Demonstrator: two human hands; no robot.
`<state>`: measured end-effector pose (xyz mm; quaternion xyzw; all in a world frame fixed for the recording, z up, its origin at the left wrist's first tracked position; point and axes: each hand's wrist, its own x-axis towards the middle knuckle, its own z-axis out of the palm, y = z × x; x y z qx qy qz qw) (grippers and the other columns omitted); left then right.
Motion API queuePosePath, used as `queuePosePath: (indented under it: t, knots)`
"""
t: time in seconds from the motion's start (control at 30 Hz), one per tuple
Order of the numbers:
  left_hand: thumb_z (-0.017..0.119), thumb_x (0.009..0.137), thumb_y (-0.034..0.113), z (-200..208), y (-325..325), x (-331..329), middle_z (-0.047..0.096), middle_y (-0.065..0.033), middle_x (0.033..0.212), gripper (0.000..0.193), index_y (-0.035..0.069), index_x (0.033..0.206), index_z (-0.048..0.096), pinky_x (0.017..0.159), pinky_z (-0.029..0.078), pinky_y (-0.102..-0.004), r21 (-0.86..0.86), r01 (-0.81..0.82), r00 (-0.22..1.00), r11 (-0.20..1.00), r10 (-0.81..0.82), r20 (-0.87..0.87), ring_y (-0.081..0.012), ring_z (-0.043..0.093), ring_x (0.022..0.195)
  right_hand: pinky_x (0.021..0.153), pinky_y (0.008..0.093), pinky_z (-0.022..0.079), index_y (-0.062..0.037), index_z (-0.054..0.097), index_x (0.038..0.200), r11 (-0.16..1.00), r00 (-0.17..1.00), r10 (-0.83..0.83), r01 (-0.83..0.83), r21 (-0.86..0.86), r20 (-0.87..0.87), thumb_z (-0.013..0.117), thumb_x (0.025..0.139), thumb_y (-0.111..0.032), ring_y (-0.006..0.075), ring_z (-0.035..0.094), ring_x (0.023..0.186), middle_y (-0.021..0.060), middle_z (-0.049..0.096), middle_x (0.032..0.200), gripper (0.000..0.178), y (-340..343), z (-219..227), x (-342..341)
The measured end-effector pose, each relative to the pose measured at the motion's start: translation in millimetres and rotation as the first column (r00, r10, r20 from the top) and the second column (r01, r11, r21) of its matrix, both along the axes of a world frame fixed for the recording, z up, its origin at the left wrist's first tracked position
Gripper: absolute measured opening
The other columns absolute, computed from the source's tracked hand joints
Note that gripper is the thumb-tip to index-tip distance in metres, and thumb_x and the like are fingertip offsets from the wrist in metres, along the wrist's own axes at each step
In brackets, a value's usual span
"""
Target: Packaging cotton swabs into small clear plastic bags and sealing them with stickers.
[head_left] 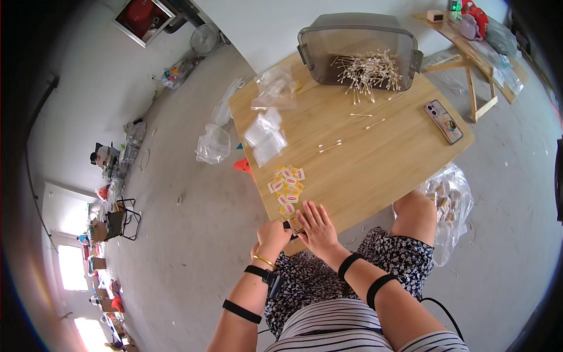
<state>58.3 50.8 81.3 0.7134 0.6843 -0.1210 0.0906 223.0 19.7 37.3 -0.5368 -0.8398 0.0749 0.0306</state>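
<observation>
At the near left corner of the wooden table (375,158), my left hand (273,237) is closed in a fist. A small black object (287,224) shows at its fingers, mostly hidden, so I cannot make out its kind. Right beside it lies my right hand (318,230), its fingers stretched out flat over the table edge, partly covering dark, striped parts of what may be the same object. Just beyond both hands sits a loose pile of small yellow-and-white labels (287,186). Several cotton swabs (330,146) lie on the middle of the table.
A grey translucent bin (328,53) on its side spills many swabs (372,73) at the back. Clear plastic bags (267,135) lie at the left, a phone (444,121) at the right. A clear bag of brown pieces (448,199) stands beside my knee.
</observation>
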Motion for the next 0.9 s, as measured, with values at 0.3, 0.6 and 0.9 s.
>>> queuePosePath:
  t: [0.3,0.6,0.9]
  knots:
    - [0.064,0.084,0.026,-17.0,-20.6,-19.4,0.069,-0.0161,0.077,0.022,0.005,0.078,0.067,0.067,0.053,-0.046,0.097,-0.152,0.914,0.984,0.103,0.392,-0.037,0.067,0.075,0.126,0.0486,0.007,-0.0126,0.027,0.158,0.999,0.999,0.032,-0.032,0.033,0.013,0.038,0.102,-0.047,0.029,0.011,0.155,0.0123,0.017,0.166,0.067,-5.0,-2.2,-12.0]
    - [0.065,0.084,0.025,-13.6,-24.9,-15.6,0.069,-0.0152,0.079,0.019,0.006,0.079,0.066,0.066,0.053,-0.0461,0.125,-0.2,0.881,0.972,0.122,0.457,-0.0366,0.067,0.074,0.125,0.0497,0.006,-0.0115,0.027,0.158,0.999,0.986,0.048,-0.052,-0.018,-0.162,0.043,0.099,-0.052,0.0301,0.012,0.154,0.0144,0.019,0.166,0.073,-10.1,2.2,-32.8]
    - [0.063,0.094,0.031,-44.2,-49.0,-67.5,0.063,-0.0166,0.111,0.034,0.007,0.117,0.054,0.089,0.049,-0.0404,0.509,-0.369,0.88,0.778,0.116,0.461,-0.0317,0.062,0.101,0.126,0.0472,0.008,0.0013,0.025,0.156,1.0,0.978,-0.011,0.013,0.01,-0.207,0.054,0.092,-0.059,0.0311,0.012,0.154,0.0179,0.02,0.164,0.093,-6.3,2.7,-18.9]
